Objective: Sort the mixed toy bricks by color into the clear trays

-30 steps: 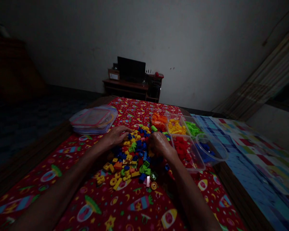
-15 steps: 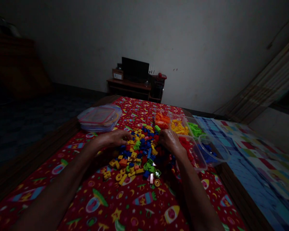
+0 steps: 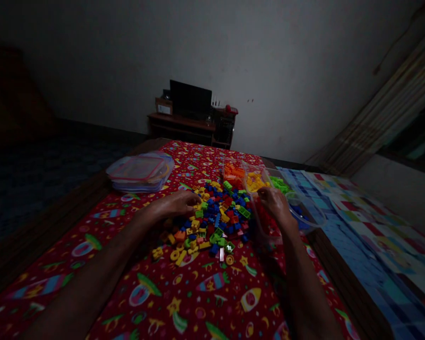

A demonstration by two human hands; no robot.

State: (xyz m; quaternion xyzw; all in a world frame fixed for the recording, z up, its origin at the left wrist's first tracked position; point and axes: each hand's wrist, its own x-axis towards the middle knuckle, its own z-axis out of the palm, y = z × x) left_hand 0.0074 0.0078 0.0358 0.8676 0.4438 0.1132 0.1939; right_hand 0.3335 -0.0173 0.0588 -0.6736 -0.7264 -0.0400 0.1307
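Mixed toy bricks (image 3: 216,215) lie in a loose pile on the red patterned cloth (image 3: 198,302). At the pile's left edge is my left hand (image 3: 179,203), its fingers curled over yellow bricks; what it grips, if anything, is too small to tell. My right hand (image 3: 274,203) hangs over the container of red bricks (image 3: 265,219), fingers pinched together, with their content hidden. Behind it stand containers of orange bricks (image 3: 233,174), yellow bricks (image 3: 255,182) and green bricks (image 3: 279,184). Blue bricks (image 3: 299,212) sit in a clear container to the right.
Stacked clear lids (image 3: 140,174) rest at the cloth's left edge. A bed with a blue plaid cover (image 3: 350,250) adjoins on the right. Beyond the far edge, a dark monitor (image 3: 190,99) stands on a brown desk (image 3: 180,123) by the wall.
My right hand has moved right, from the pile's right side to above the red bricks' container. My left hand stays at the pile's left edge. The camera view has shifted slightly.
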